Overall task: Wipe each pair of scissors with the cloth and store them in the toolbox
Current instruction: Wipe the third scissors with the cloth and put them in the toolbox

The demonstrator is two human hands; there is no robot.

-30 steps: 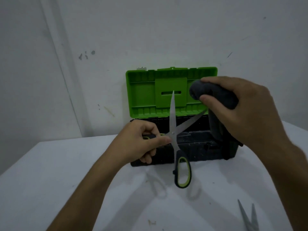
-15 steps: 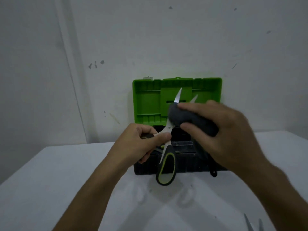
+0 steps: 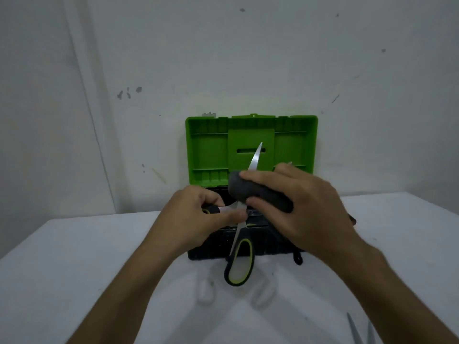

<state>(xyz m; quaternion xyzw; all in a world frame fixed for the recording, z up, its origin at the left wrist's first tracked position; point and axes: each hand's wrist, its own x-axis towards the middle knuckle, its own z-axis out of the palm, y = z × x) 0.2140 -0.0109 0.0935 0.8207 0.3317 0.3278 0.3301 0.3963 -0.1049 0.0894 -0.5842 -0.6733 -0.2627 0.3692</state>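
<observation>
Grey cloth [image 3: 258, 194] in right hand [image 3: 305, 207] pinches blade; left hand [image 3: 196, 219] grips scissors [image 3: 241, 247].

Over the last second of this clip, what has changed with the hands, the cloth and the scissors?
The right hand brought the dark cloth from beside the blades down onto them, toward the pivot; one blade tip shows above it. The scissors tilted, their free handle loop swinging leftward. Unchanged: the left hand holds the other handle, the toolbox stands open, and a second pair of scissors lies on the table.
</observation>
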